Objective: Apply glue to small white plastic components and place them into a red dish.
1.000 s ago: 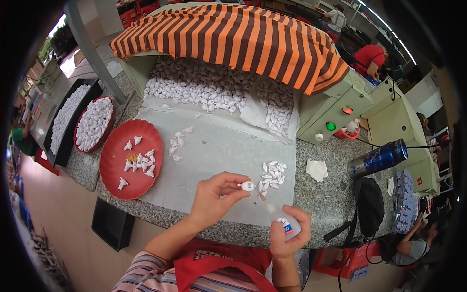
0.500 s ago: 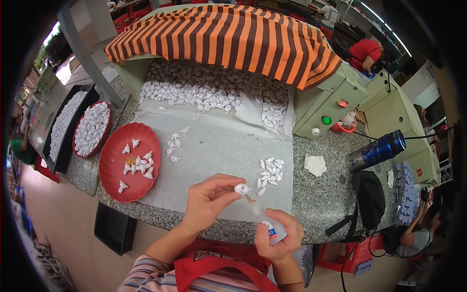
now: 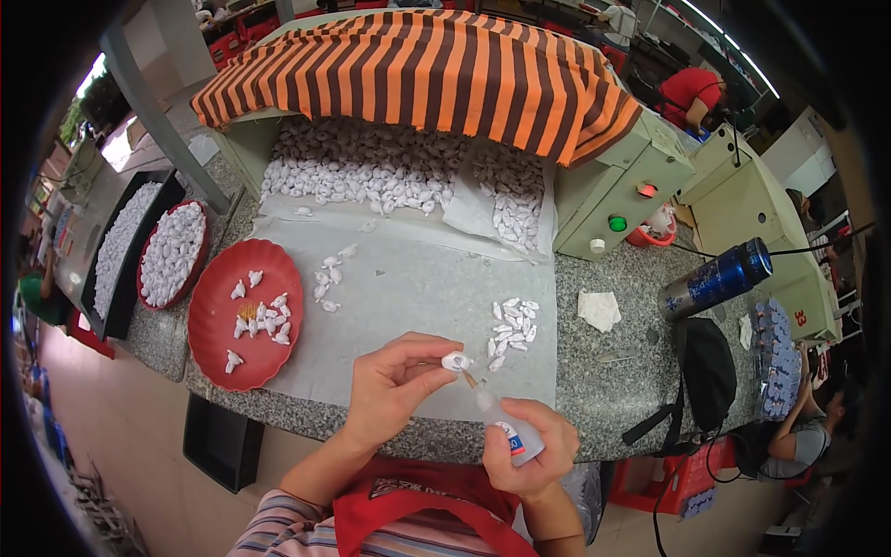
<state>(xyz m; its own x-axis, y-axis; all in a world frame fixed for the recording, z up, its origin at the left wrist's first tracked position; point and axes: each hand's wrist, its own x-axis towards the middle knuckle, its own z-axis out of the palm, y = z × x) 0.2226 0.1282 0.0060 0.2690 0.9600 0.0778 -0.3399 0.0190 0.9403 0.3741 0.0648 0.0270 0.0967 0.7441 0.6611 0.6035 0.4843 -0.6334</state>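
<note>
Between thumb and fingers, my left hand [image 3: 394, 381] pinches a small white molded piece [image 3: 455, 362] over the near edge of the white sheet [image 3: 408, 306]. My right hand [image 3: 534, 446] is wrapped round a translucent squeeze bottle [image 3: 522, 438] with a coloured label. The bottle tilts up to the left, its thin brownish nozzle [image 3: 471, 379] at or very near the piece; whether they touch I cannot tell. Beyond my right hand lie several slim white parts [image 3: 513, 325]. A few white pieces [image 3: 329, 277] rest on the sheet's left side, and others lie in a red scalloped plate [image 3: 209, 348].
A pale green machine [image 3: 603, 209] with an orange-and-brown striped cloth [image 3: 427, 70] stands behind, heaped white pieces [image 3: 371, 176] under it. Left are a filled red bowl [image 3: 200, 269] and black tray [image 3: 96, 302]. A blue bottle [image 3: 715, 278] and black bag [image 3: 705, 371] lie right. Co-workers sit nearby.
Both hands keep nearly the same pose, the bottle's nozzle still at the white piece. The whole view has shifted slightly; nothing has been let go or taken up.
</note>
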